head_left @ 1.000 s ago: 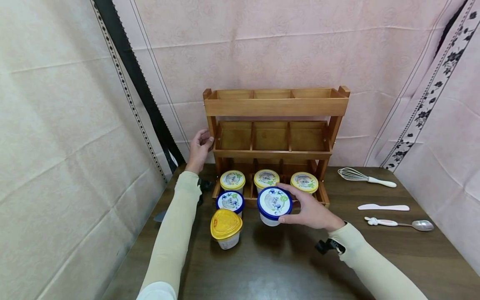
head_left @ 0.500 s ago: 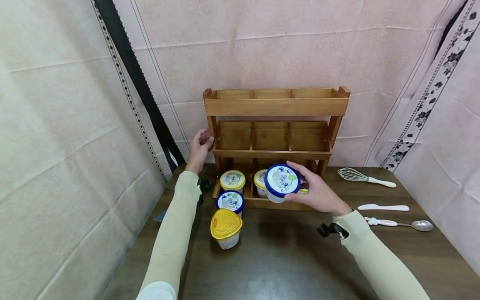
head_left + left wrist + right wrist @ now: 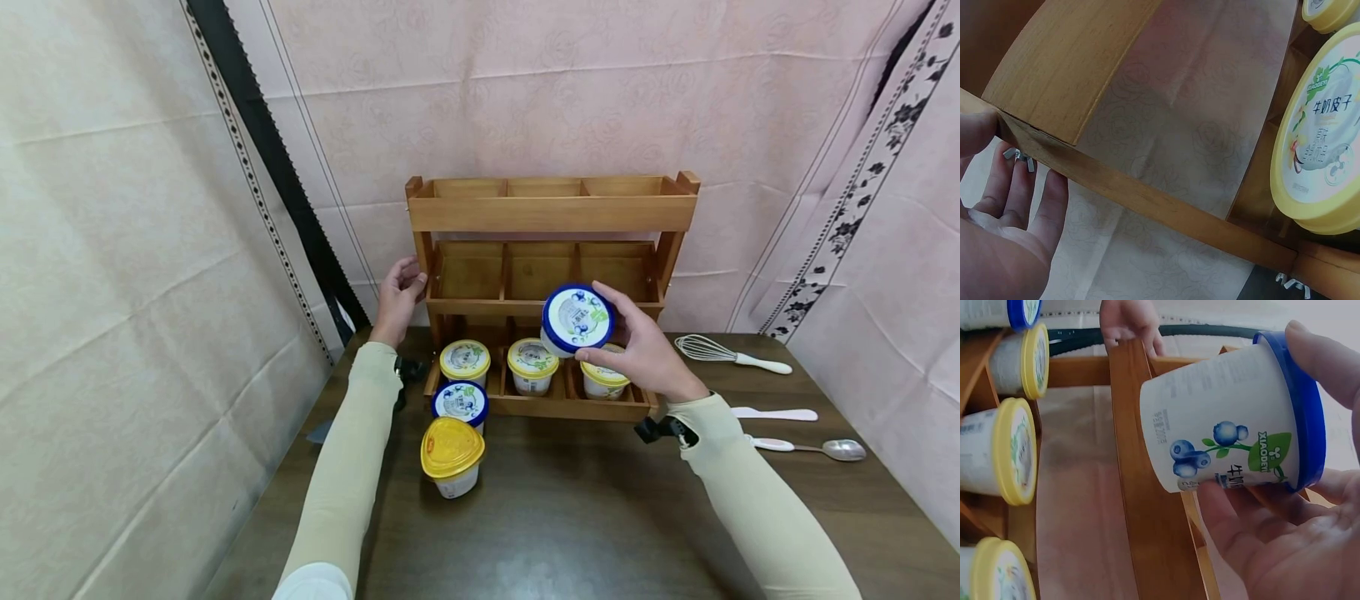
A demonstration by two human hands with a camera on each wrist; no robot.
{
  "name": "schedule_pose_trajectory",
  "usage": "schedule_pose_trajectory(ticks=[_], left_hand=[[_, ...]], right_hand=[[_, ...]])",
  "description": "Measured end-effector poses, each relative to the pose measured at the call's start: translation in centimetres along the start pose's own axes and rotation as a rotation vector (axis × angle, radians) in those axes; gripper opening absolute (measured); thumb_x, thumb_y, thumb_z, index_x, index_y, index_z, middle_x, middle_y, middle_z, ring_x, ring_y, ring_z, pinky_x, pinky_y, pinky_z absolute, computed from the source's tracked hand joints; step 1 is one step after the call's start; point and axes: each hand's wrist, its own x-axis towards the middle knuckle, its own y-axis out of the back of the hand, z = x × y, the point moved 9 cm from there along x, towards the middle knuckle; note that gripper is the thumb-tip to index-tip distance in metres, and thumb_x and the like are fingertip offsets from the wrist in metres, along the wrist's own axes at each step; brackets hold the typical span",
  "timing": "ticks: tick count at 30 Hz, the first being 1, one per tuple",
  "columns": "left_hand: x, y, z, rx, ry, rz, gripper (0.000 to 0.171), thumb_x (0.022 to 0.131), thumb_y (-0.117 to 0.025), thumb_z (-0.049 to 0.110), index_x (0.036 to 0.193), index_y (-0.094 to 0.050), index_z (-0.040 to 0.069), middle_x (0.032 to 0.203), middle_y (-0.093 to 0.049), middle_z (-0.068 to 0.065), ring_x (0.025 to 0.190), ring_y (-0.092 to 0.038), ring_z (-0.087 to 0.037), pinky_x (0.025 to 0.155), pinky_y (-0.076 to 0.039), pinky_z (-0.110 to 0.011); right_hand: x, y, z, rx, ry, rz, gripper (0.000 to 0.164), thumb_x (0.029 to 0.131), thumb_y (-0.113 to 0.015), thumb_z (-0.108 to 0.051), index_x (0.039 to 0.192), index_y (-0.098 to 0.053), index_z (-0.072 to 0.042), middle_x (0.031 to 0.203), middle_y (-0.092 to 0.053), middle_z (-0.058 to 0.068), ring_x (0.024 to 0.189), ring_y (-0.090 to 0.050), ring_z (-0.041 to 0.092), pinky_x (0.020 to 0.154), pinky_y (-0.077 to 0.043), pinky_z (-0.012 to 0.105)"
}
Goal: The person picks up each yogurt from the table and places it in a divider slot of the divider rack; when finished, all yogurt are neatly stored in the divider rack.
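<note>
My right hand (image 3: pixel 637 348) grips a white tub with a blue lid (image 3: pixel 577 318), its fingers and thumb around the sides. Blueberries are printed on this tub (image 3: pixel 1229 434) in the right wrist view. It hangs before the middle tier of a wooden three-tier rack (image 3: pixel 555 215), overlapping that tier's front rail. At the rack's left side post (image 3: pixel 1141 194), my left hand (image 3: pixel 399 300) holds on, thumb on one face and fingers behind. Yellow-lidded tubs stand in the bottom tier: left tub (image 3: pixel 465 360), middle tub (image 3: pixel 533 367), and right tub (image 3: pixel 603 379), partly behind the held tub.
In front of the rack's left end stand another blue-lidded tub (image 3: pixel 460 403) and a tub with a domed yellow lid (image 3: pixel 452 454). To the right on the table (image 3: pixel 600 517) lie a whisk (image 3: pixel 712 350), a white knife (image 3: pixel 780 414) and a spoon (image 3: pixel 832 450). Cloth curtains surround the table.
My right hand has lifted the blue-lidded tub from low in front of the bottom tier, up and slightly right, to the middle tier's height. The left hand has stayed at the post.
</note>
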Motion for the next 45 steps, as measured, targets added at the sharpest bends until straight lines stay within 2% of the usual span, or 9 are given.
schedule_pose_trajectory(ticks=[9, 13, 16, 19, 25, 28, 31, 35, 45], left_hand=[[0.1, -0.1, -0.1, -0.011, 0.023, -0.008, 0.045, 0.108, -0.062, 0.021, 0.152, -0.054, 0.022, 0.146, -0.057, -0.01, 0.123, -0.057, -0.018, 0.104, -0.057, -0.037], [0.1, 0.0, 0.0, -0.006, 0.004, -0.002, 0.043, 0.108, -0.063, 0.022, 0.15, -0.056, 0.022, 0.142, -0.058, -0.009, 0.12, -0.057, -0.018, 0.101, -0.057, -0.035], [0.0, 0.1, 0.1, -0.002, -0.009, 0.002, 0.042, 0.108, -0.064, 0.023, 0.149, -0.057, 0.023, 0.142, -0.059, -0.009, 0.121, -0.058, -0.02, 0.103, -0.057, -0.037], [0.0, 0.1, 0.1, -0.001, -0.004, 0.002, 0.042, 0.108, -0.063, 0.024, 0.149, -0.057, 0.024, 0.145, -0.058, -0.01, 0.124, -0.058, -0.021, 0.107, -0.056, -0.041], [0.1, 0.0, -0.1, -0.004, 0.002, -0.001, 0.042, 0.108, -0.063, 0.024, 0.149, -0.057, 0.025, 0.144, -0.058, -0.009, 0.123, -0.057, -0.02, 0.107, -0.056, -0.04], [0.2, 0.0, -0.1, -0.003, 0.004, -0.002, 0.042, 0.108, -0.063, 0.024, 0.149, -0.057, 0.025, 0.144, -0.058, -0.009, 0.123, -0.057, -0.02, 0.107, -0.055, -0.041], [0.1, 0.0, -0.1, -0.003, 0.004, 0.001, 0.042, 0.108, -0.063, 0.025, 0.149, -0.057, 0.025, 0.144, -0.058, -0.009, 0.123, -0.057, -0.02, 0.107, -0.055, -0.041], [0.2, 0.0, 0.0, -0.005, 0.0, 0.001, 0.042, 0.108, -0.063, 0.025, 0.149, -0.057, 0.025, 0.144, -0.058, -0.009, 0.124, -0.057, -0.021, 0.107, -0.055, -0.041], [0.0, 0.0, -0.1, 0.008, -0.001, 0.001, 0.042, 0.108, -0.063, 0.025, 0.149, -0.057, 0.025, 0.144, -0.058, -0.009, 0.123, -0.057, -0.021, 0.106, -0.056, -0.04]], right_hand=[[1.0, 2.4, 0.6, -0.017, -0.009, 0.11, 0.1, 0.091, -0.086, -0.023, 0.169, -0.024, -0.025, 0.165, -0.039, 0.011, 0.141, -0.053, 0.036, 0.106, -0.055, 0.034], [1.2, 3.2, 0.8, 0.004, -0.015, 0.147, 0.1, 0.091, -0.085, -0.022, 0.169, -0.022, -0.028, 0.164, -0.039, 0.008, 0.136, -0.055, 0.03, 0.101, -0.054, 0.018], [1.2, 3.9, 0.8, 0.022, -0.002, 0.178, 0.101, 0.092, -0.084, -0.02, 0.169, -0.02, -0.029, 0.164, -0.039, 0.008, 0.13, -0.056, 0.024, 0.095, -0.053, 0.011], [1.2, 4.5, 1.0, 0.031, 0.006, 0.223, 0.102, 0.093, -0.084, -0.019, 0.169, -0.018, -0.031, 0.164, -0.039, 0.008, 0.13, -0.055, 0.022, 0.094, -0.053, 0.011], [1.4, 5.7, 2.0, 0.054, -0.021, 0.295, 0.104, 0.093, -0.083, -0.02, 0.17, -0.013, -0.029, 0.166, -0.036, 0.01, 0.141, -0.051, 0.028, 0.096, -0.05, 0.008], [1.6, 6.3, 2.6, 0.047, -0.031, 0.326, 0.105, 0.093, -0.083, -0.02, 0.17, -0.013, -0.03, 0.168, -0.033, 0.008, 0.146, -0.047, 0.03, 0.104, -0.051, 0.015], [1.8, 6.7, 3.1, 0.039, -0.041, 0.359, 0.106, 0.092, -0.084, -0.022, 0.171, -0.013, -0.028, 0.171, -0.03, 0.005, 0.152, -0.042, 0.031, 0.118, -0.047, 0.033], [1.9, 7.2, 3.7, 0.002, -0.055, 0.393, 0.106, 0.092, -0.085, -0.025, 0.171, -0.014, -0.022, 0.174, -0.025, 0.007, 0.157, -0.036, 0.034, 0.123, -0.038, 0.054], [2.6, 7.8, 3.8, -0.218, -0.057, 0.419, 0.107, 0.088, -0.087, -0.041, 0.17, -0.023, -0.015, 0.172, -0.029, 0.015, 0.154, -0.035, 0.038, 0.125, -0.032, 0.062]])
